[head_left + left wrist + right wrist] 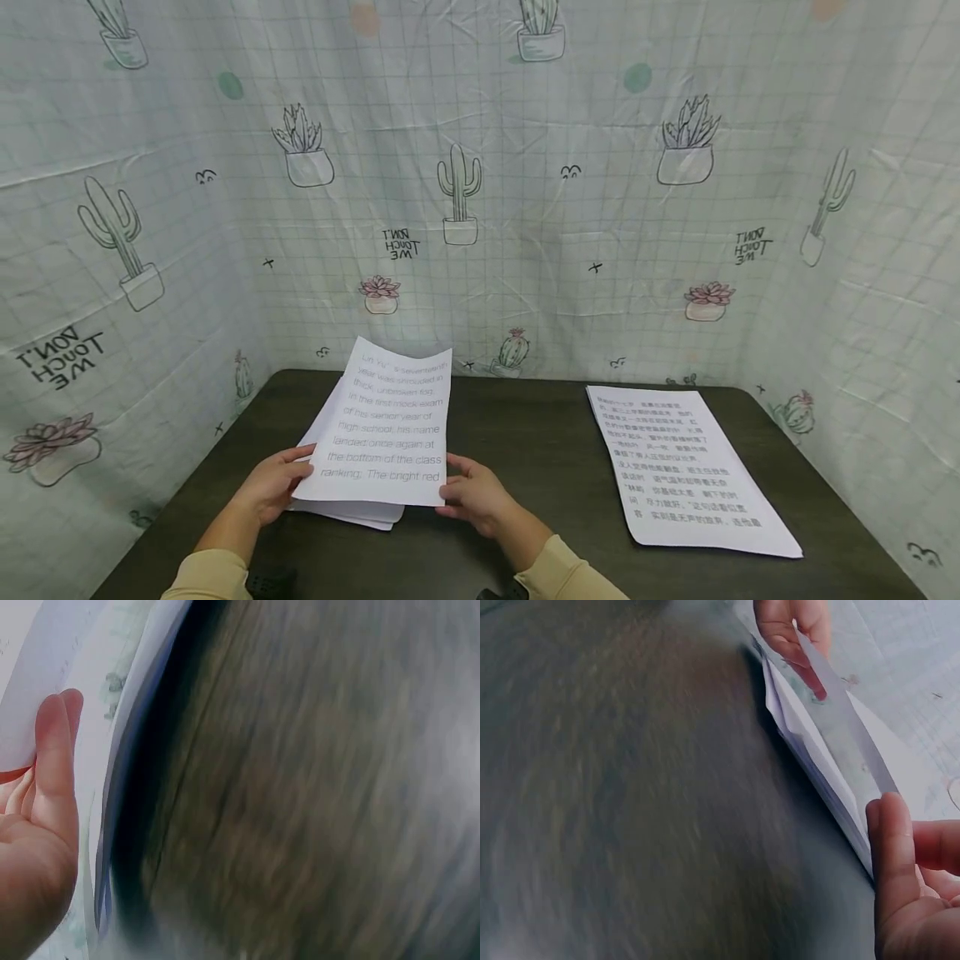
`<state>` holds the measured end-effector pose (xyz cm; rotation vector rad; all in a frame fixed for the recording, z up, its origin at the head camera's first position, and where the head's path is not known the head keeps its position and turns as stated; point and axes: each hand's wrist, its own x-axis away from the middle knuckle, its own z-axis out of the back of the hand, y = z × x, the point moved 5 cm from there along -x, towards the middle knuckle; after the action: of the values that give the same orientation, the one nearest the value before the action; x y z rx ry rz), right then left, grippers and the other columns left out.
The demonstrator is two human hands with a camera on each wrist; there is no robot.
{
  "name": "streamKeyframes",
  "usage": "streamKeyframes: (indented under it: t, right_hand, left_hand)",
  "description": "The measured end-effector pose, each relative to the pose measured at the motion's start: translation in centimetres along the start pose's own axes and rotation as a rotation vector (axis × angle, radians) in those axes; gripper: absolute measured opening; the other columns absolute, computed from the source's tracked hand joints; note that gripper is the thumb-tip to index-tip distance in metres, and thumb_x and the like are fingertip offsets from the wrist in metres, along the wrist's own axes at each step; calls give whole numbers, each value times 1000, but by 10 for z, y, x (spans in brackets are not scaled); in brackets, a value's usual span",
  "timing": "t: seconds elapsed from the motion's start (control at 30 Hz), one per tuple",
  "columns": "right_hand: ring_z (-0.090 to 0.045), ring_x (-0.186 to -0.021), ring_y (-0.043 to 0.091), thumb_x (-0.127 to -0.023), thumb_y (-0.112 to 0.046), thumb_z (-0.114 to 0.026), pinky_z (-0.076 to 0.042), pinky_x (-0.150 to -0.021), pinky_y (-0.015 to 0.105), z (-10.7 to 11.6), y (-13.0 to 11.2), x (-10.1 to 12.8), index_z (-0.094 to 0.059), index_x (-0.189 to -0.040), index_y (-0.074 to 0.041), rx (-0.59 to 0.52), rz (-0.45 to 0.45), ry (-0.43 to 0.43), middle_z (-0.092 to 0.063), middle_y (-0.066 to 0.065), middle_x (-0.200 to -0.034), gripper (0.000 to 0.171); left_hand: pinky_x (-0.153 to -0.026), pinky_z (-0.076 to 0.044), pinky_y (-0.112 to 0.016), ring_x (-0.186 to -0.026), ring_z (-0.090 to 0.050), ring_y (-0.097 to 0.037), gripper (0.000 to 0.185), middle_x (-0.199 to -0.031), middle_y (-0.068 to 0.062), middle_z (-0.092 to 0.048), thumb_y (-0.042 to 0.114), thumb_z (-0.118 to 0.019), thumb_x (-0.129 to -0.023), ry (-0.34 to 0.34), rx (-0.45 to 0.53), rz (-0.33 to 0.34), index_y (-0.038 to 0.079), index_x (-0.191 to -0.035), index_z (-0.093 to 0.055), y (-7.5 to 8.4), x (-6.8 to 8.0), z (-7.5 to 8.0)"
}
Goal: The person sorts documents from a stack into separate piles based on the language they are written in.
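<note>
A printed sheet of paper (384, 425) with large English text is held up, tilted, over a paper stack (363, 512) on the left of the table. My left hand (272, 485) grips its lower left edge. At the lower right edge, my right hand (480, 500) pinches the same sheet between thumb and fingers. Seen from the right wrist, the sheet (844, 705) spans both hands with a gap above the stack (810, 754), whose edges are slightly uneven. The left wrist view has the left fingers (54, 750) upright along the paper. Most of the stack is hidden beneath the sheet.
A second stack of paper (675, 467), printed with Chinese text, lies on the right side of the dark table (517, 442). A cloth curtain (480, 208) with cactus drawings encloses the back and both sides.
</note>
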<state>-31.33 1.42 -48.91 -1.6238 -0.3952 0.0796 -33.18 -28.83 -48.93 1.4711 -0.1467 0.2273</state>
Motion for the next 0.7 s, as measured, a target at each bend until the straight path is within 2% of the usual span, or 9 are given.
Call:
streamKeyframes:
  t: [0.1,0.23,0.37,0.47,0.63,0.7]
  right_hand:
    - [-63,-79,14,-85,13,-54,-59,-67,28,-11,0,-1,-33,-147,7,-12,8,-1,-65,16,-103,66]
    - [-63,-78,14,-84,13,-55,-60,-68,29,-21,0,-3,-35,-146,7,-12,15,10,-65,15,-101,65]
    - [-64,-79,15,-85,13,-56,-61,-70,31,-25,2,-8,-37,-145,7,2,7,31,-66,17,-102,64]
    - [-63,-79,15,-85,13,-56,-61,-70,31,-29,3,-11,-37,-145,8,4,-3,42,-65,17,-103,64]
    - [-63,-78,15,-85,12,-57,-61,-70,31,-34,5,-13,-39,-144,8,-4,-8,54,-62,14,-98,62]
    - [-62,-76,15,-85,12,-57,-61,-68,31,-35,6,-13,-40,-143,8,-3,-8,55,-62,13,-95,61]
  left_hand:
    - [-75,-56,-27,-87,-63,-11,51,-122,-16,-63,4,-50,-98,36,-20,10,-7,-146,-36,-2,0,9]
    - [-74,-55,-26,-88,-62,-9,52,-134,-27,-52,6,-50,-99,51,-24,10,-7,-146,-35,-4,-1,18]
    - [-74,-55,-25,-89,-61,-7,52,-144,-32,-41,6,-50,-99,54,-28,3,-8,-147,-34,-4,-2,22]
    - [-74,-55,-23,-88,-60,-6,52,-144,-32,-42,6,-50,-99,64,-34,-3,-9,-147,-35,-3,-3,26]
    - [-71,-54,-22,-85,-60,-5,51,-133,-27,-53,6,-50,-99,100,-44,-25,-10,-145,-36,-3,-4,30]
    - [-70,-54,-23,-84,-60,-5,50,-133,-29,-53,7,-50,-99,120,-56,-29,-11,-144,-37,-4,-3,30]
